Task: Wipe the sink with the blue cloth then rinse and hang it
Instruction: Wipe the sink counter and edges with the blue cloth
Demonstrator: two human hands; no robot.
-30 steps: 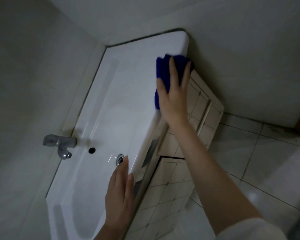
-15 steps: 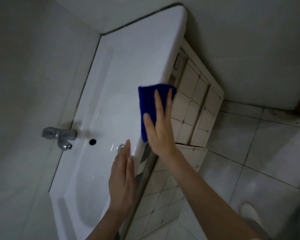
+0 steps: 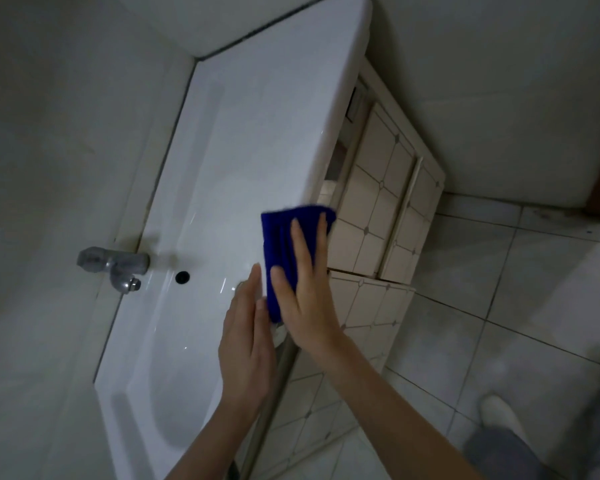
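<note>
Blue cloth under right hand's flat fingers.

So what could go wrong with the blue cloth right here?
The folded blue cloth is only pressed under the right hand, fingers straight, at the rounded front edge of the glossy white sink. It is not gripped, so it might slip off onto the tiled floor. The left hand lies right beside it, so the cloth could bump into it.
</note>
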